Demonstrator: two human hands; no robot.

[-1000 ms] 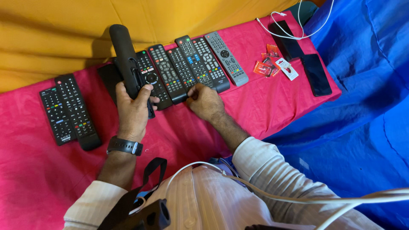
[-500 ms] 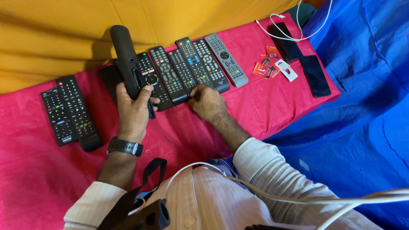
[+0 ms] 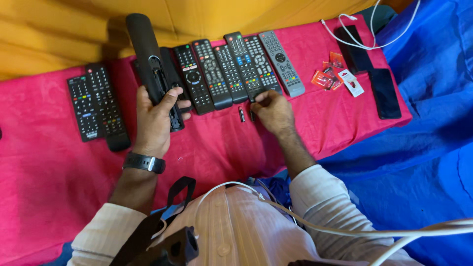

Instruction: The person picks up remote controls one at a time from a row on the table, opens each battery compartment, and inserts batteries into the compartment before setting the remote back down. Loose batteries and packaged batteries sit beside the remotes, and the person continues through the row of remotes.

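Observation:
My left hand (image 3: 155, 120) grips a long black remote (image 3: 148, 61), held upright with its open battery slot facing me. My right hand (image 3: 273, 111) rests on the pink cloth (image 3: 54, 172) with its fingertips pinching a small black battery (image 3: 252, 116). A second black battery (image 3: 242, 115) lies just left of it on the cloth. Both sit below a row of several black and grey remotes (image 3: 231, 69).
Two more black remotes (image 3: 96, 106) lie at the left. Red sachets (image 3: 327, 76), a white tag, two black phone-like slabs (image 3: 384, 91) and a white cable (image 3: 362, 29) sit at the right. Yellow cloth lies behind, blue cloth to the right.
My right hand has shifted slightly and now touches one of two small batteries lying on the cloth. My left hand still holds the long remote in the same spot.

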